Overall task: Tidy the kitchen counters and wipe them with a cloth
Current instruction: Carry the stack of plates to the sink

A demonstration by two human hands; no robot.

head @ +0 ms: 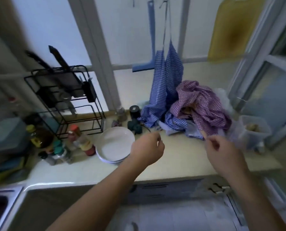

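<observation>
Readable text: none; the whole view is motion-blurred.
Tall clear sauce bottle with a red-orange cap point(81, 140): pale and red label bands, print too smeared to read.
Dark glass bottle with a yellow cap point(36, 136): a yellow label patch, no letters legible.
Small clear spice jars with green lids point(59, 151): labels not legible.
Black round jar point(134, 111): a pale patch on its lid, nothing readable.
Where they stand: all on the pale cream table point(180, 158).

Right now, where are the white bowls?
The white bowls sit left of centre in the head view, on the counter between the condiment bottles and the left hand.
</observation>
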